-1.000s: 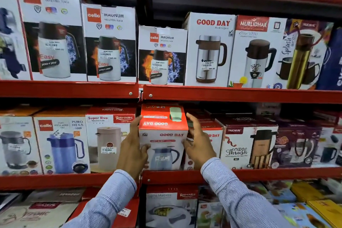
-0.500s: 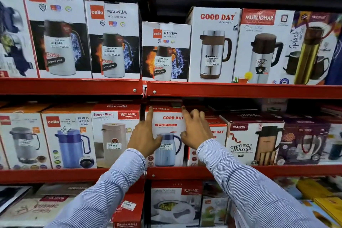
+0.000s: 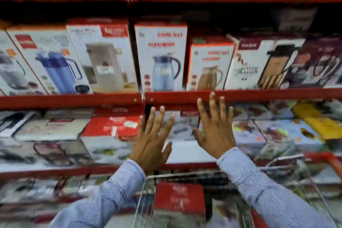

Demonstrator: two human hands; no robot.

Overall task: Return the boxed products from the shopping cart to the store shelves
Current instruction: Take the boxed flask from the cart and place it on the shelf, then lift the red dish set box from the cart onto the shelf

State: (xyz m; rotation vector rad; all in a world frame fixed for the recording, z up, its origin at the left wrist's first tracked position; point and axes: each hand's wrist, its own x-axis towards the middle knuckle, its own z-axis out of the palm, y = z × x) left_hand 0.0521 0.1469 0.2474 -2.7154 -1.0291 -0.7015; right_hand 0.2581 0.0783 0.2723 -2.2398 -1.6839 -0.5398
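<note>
Both hands are up in front of the shelving with nothing in them: the left hand (image 3: 153, 140) is spread flat, fingers apart, and the right hand (image 3: 215, 127) at its three o'clock is likewise splayed, its fingertips (image 3: 212, 96) overlapping the red shelf edge (image 3: 259, 95). Up at twelve o'clock the blue-jug box (image 3: 160, 57) stands upright on that shelf, squared between its neighbours. Down at six o'clock, the shopping cart (image 3: 146, 200) holds a red-topped box (image 3: 179, 197); that looks like the next one. To do it well, I'd judge: drop both hands, grip the box on opposite sides, and lift it clear of the wire rim. The view is blurred, so labels are unreadable.
</note>
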